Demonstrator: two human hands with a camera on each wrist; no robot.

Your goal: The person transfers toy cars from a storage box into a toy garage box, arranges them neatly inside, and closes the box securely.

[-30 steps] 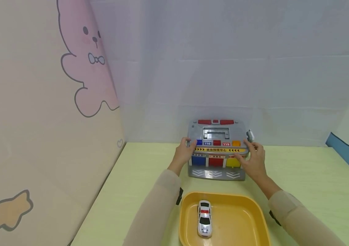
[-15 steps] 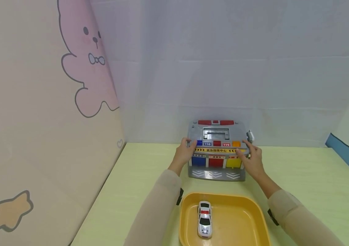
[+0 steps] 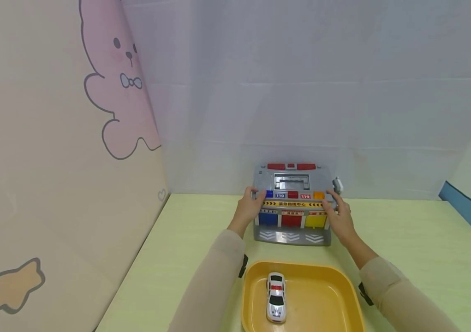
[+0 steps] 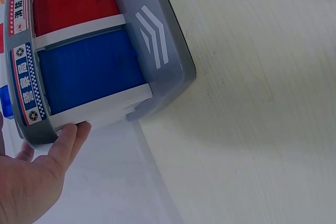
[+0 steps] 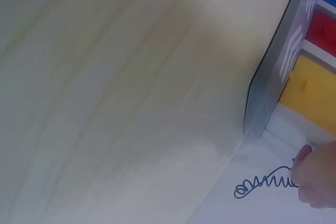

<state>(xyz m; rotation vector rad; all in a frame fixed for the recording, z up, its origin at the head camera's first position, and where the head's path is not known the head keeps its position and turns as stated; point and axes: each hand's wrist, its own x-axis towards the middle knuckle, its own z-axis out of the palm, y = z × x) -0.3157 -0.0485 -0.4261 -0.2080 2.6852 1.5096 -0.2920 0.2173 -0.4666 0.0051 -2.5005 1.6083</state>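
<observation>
A grey toy emergency station [image 3: 291,184], with blue, red and yellow garage doors, stands against the back wall. My left hand [image 3: 246,211] grips its left end, thumb on the front roof corner. In the left wrist view, the fingers [image 4: 71,142] of that hand press the white side wall under the roof's overhang. At the other end my right hand [image 3: 340,221] holds the right roof corner, thumb on the front edge by the yellow strip and fingers round the side. Only part of this hand shows in the right wrist view, beside the yellow door [image 5: 310,95].
In front of the station sits a yellow tray [image 3: 345,281] with a white toy police car [image 3: 276,299] in its left part. A small white-and-grey piece [image 3: 337,185] sticks out at the station's right side. A dark coiled cord [image 5: 268,180] shows near the right hand.
My right thumb has slid up from above the yellow door to the roof's front edge, and that hand has shifted slightly left. The left hand keeps its place.
</observation>
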